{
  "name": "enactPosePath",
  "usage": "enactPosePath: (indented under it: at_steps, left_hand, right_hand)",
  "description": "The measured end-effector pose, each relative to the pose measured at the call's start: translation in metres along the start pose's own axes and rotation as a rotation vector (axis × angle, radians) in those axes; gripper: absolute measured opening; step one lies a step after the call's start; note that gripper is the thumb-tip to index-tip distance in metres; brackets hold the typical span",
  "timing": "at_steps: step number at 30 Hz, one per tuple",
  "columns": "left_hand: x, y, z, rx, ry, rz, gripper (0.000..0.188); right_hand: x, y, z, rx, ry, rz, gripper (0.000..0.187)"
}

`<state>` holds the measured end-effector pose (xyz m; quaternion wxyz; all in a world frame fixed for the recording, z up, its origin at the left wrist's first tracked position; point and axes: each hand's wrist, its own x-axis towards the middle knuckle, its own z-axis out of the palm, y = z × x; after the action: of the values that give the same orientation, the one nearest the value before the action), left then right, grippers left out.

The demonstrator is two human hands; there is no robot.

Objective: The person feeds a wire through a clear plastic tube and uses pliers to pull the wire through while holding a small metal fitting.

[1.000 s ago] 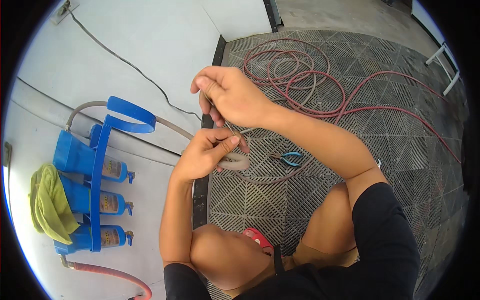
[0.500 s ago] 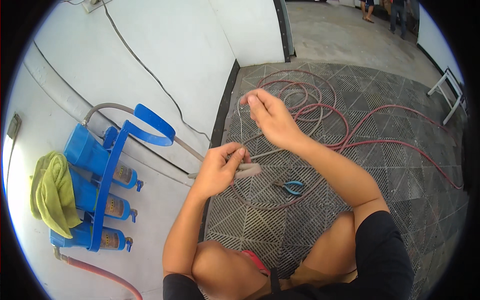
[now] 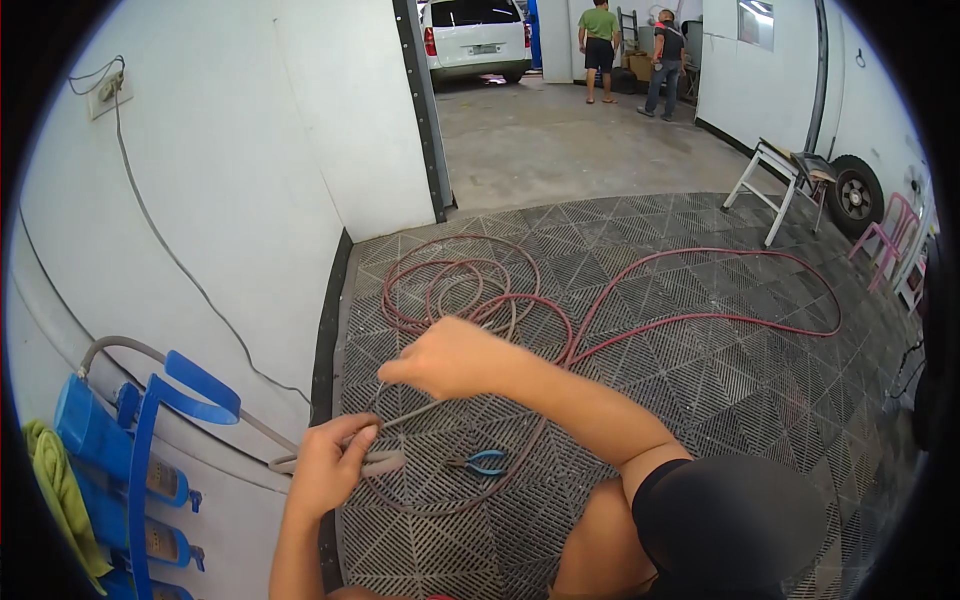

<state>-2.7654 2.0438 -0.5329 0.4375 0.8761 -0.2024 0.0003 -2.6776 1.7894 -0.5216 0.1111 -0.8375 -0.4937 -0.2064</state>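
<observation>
Hose (image 3: 640, 300), red and coiled, sprawls across the far grating where it has room to loop. Nearer, your left hand (image 3: 330, 465) pinches the grey hose end (image 3: 385, 462) steady while your right hand (image 3: 450, 358) closes on a thin wire (image 3: 405, 415) over it. Blue pliers (image 3: 485, 462) wait just right; the wire's tip is unclear.

A coiled red hose (image 3: 470, 285) lies on the grey grid floor mat (image 3: 700, 400), with blue-handled pliers (image 3: 485, 462) nearby. Blue spray bottles (image 3: 110, 455) hang on the white wall (image 3: 230, 180) beside a green cloth (image 3: 60, 495). Farther off stand a white folding stool (image 3: 775, 170), a white van (image 3: 470, 35) and two people (image 3: 630, 45).
</observation>
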Motion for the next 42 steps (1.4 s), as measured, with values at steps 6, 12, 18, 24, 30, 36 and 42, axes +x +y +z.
enactPosePath:
  at_steps: [6,12,18,24,30,36,42]
  left_hand:
    - [0.014,0.017,0.003,0.052,0.147,-0.145,0.020]
    - [0.005,0.012,0.001,0.536,-0.112,-0.003,0.016]
    - [0.007,0.011,0.009,0.367,-0.012,0.057,0.018]
    - [0.015,0.023,0.014,0.153,0.205,-0.036,0.022]
    - [0.018,0.032,0.021,0.096,0.315,0.040,0.027]
    - [0.023,0.026,0.033,0.034,0.283,0.109,0.027]
    - [0.016,0.003,0.010,0.026,0.296,0.130,0.024]
  right_hand:
    - [0.019,-0.024,0.018,0.020,0.112,-0.055,0.018]
    - [0.014,-0.038,0.007,-0.086,-0.178,-0.092,0.020]
    - [-0.001,-0.023,0.020,0.056,-0.132,-0.082,0.025]
    - [0.011,-0.039,0.033,0.133,0.185,0.124,0.026]
    - [0.023,-0.047,0.042,0.411,0.531,0.155,0.025]
    - [0.039,-0.049,0.049,0.543,0.912,0.348,0.016]
    - [0.060,-0.064,0.066,0.879,0.824,0.472,0.019]
